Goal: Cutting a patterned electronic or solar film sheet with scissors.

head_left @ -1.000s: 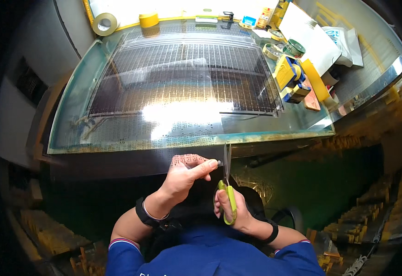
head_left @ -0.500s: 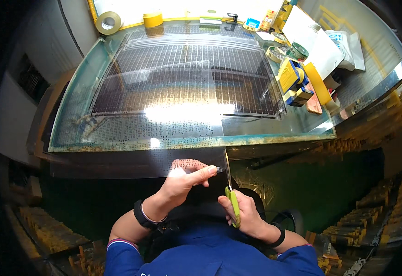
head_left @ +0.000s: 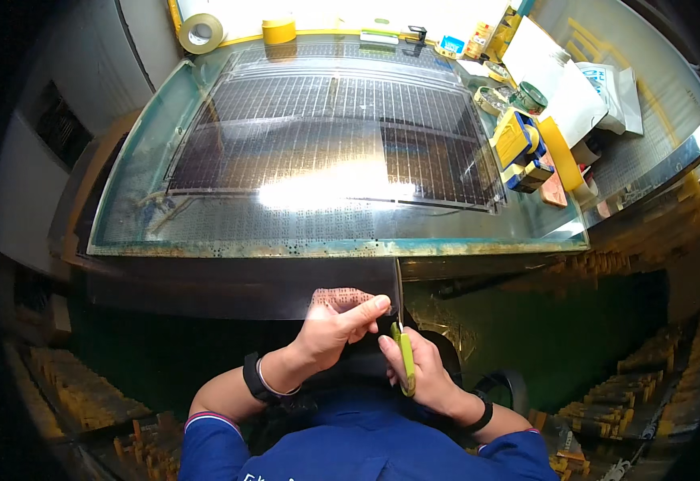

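Observation:
A thin transparent film (head_left: 173,289) printed with small dark marks hangs over the front edge of the glass-topped table. My left hand (head_left: 335,325) pinches its near right corner between thumb and fingers, and some fingers show through the film. In my right hand (head_left: 423,369) is a pair of scissors with green handles (head_left: 403,361), fingers wrapped round them. Their blades point away from me along the film's right edge, close beside my left fingertips. Whether the blades are fully closed is too fine to make out.
Large dark gridded sheets (head_left: 438,152) lie on the glass table (head_left: 538,232). A blue and yellow tape dispenser (head_left: 518,144), tape rolls (head_left: 528,98) and white paper (head_left: 538,60) crowd its right side. Another tape roll (head_left: 201,34) and a yellow roll (head_left: 278,32) stand at the back.
The film has come a little nearer to me, with my left hand shifting slightly right and nearer. The scissors stay at its right edge, and their blades look closer together. The view has shifted slightly.

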`<action>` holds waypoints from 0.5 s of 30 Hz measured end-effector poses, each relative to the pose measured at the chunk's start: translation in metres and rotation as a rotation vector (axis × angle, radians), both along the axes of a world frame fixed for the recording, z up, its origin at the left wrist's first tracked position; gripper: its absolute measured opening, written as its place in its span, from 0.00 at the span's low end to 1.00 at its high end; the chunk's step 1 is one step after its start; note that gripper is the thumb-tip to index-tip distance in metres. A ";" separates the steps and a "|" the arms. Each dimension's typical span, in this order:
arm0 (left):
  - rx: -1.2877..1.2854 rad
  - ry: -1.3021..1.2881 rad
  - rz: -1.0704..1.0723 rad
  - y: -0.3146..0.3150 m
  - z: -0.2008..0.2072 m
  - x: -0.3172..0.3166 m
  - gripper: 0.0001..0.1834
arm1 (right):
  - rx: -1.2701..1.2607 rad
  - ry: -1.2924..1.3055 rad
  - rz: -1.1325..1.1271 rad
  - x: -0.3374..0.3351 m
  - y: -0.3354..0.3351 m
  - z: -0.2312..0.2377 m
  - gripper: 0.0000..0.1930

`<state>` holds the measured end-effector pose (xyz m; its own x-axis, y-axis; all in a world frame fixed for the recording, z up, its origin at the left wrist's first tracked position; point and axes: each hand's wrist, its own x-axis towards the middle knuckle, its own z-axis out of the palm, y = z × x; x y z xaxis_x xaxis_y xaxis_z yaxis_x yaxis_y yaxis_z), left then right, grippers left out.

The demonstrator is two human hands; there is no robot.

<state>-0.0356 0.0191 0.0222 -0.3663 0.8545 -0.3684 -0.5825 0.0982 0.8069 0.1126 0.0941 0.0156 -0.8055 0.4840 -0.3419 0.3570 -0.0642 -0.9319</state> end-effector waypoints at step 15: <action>-0.002 0.008 -0.028 -0.002 0.000 0.008 0.09 | 0.004 -0.046 -0.032 0.001 0.002 0.000 0.17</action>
<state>-0.0276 0.0166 0.0220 -0.3453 0.8638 -0.3670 -0.5732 0.1156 0.8112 0.1132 0.0958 0.0154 -0.7731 0.5108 -0.3760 0.3973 -0.0722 -0.9149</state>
